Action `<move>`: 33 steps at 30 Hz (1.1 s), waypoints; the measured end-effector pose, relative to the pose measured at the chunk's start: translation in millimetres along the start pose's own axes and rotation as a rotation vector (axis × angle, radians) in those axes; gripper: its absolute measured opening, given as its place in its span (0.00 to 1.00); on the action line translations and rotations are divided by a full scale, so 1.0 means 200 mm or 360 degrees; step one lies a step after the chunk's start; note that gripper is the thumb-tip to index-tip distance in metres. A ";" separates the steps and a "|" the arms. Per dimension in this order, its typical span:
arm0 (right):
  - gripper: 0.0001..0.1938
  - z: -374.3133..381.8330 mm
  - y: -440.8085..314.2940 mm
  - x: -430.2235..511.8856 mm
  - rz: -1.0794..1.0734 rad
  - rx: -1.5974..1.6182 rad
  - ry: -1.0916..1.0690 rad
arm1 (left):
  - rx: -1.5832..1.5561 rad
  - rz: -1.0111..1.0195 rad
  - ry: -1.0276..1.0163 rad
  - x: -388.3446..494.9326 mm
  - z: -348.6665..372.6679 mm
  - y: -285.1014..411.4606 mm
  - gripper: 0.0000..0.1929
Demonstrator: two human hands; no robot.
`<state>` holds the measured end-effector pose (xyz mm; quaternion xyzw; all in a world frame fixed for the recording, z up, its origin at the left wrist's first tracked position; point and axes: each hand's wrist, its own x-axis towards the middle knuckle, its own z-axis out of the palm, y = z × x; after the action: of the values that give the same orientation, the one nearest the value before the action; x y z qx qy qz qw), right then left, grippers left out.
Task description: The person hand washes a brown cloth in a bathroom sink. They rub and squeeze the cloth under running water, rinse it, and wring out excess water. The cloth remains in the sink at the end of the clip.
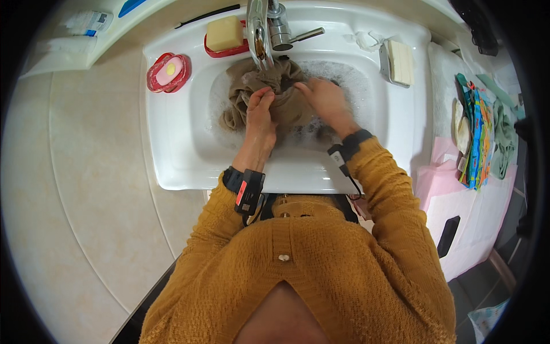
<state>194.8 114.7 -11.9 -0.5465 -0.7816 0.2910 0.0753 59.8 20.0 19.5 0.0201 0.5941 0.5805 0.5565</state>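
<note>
A wet brown-olive cloth garment point(245, 92) lies bunched in the basin of a white ceramic sink point(176, 142), under the spout of a chrome faucet point(259, 43). Soapy water with foam point(359, 84) surrounds it. My left hand point(261, 116) pinches a fold of the cloth between thumb and fingers. On the cloth's right side, my right hand point(324, 101) grips another part of it, thumb towards the left. The fabric stretches between both hands. Darker cloth shows dimly in the water below my right hand; what it is I cannot tell.
A pink soap bar point(168, 74) sits in a red dish at the sink's left corner. Beside the faucet is a yellowish soap block point(224, 33) in another red dish. A pale bar point(400, 63) rests in a holder at right. Colourful folded fabric point(477, 135) lies beyond the sink's right edge.
</note>
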 end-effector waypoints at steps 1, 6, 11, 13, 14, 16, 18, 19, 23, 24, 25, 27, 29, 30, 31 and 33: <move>0.20 -0.02 0.05 -0.01 0.0072 0.0022 0.0014 | -0.0048 0.0074 -0.0041 0.00 0.00 0.00 0.17; 0.17 0.05 0.21 -0.16 -0.0493 -0.0036 0.0470 | 0.1539 0.0684 -0.0208 0.12 -0.06 -0.15 0.33; 0.25 0.26 0.29 -0.16 -0.0663 -0.0550 0.0239 | 0.2371 0.0933 -0.0350 0.29 -0.13 -0.39 0.39; 0.21 0.33 0.30 -0.14 -0.0559 -0.0544 0.0106 | 0.2444 0.0665 -0.0436 0.36 -0.15 -0.45 0.38; 0.20 0.35 0.30 -0.11 -0.0517 -0.0571 0.0004 | 0.2474 0.0543 -0.0476 0.40 -0.16 -0.47 0.38; 0.17 0.36 0.28 -0.03 -0.0419 -0.0699 -0.0351 | 0.2523 0.0534 -0.0608 0.46 -0.17 -0.47 0.36; 0.14 0.34 0.24 0.05 -0.0309 -0.0907 -0.0815 | 0.2501 0.0670 -0.0648 0.48 -0.18 -0.45 0.34; 0.14 0.31 0.22 0.05 -0.0282 -0.0675 -0.0593 | 0.2462 0.0816 -0.0626 0.47 -0.18 -0.44 0.32; 0.10 0.17 0.07 -0.11 -0.0382 0.0142 0.0104 | 0.0745 0.0060 -0.0377 0.32 -0.14 -0.36 0.22; 0.09 0.13 0.03 -0.16 -0.0439 0.0287 0.0172 | 0.0426 -0.0104 -0.0377 0.26 -0.12 -0.34 0.21; 0.08 0.09 -0.01 -0.21 -0.0502 0.0430 0.0242 | 0.0160 -0.0295 -0.0437 0.21 -0.10 -0.30 0.22; 0.07 0.01 -0.12 -0.28 -0.0652 0.0660 0.0255 | -0.0197 -0.0552 -0.0521 0.15 -0.05 -0.20 0.23; 0.06 -0.08 -0.20 -0.36 -0.0715 0.0856 0.0203 | -0.0388 -0.0722 -0.0600 0.10 0.00 -0.12 0.24; 0.06 -0.12 -0.23 -0.39 -0.0703 0.0938 0.0141 | -0.0382 -0.0697 -0.0618 0.08 0.01 -0.10 0.23; 0.06 -0.15 -0.26 -0.41 -0.0695 0.1020 0.0077 | -0.0376 -0.0661 -0.0672 0.06 0.01 -0.08 0.22; 0.05 -0.17 -0.30 -0.43 -0.0653 0.1091 0.0039 | -0.0275 -0.0458 -0.0728 0.03 0.01 -0.07 0.21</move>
<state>194.4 36.6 66.4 -0.3256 -0.7311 0.5075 0.3193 67.2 19.8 6.4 0.0185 0.3981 0.5245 0.7524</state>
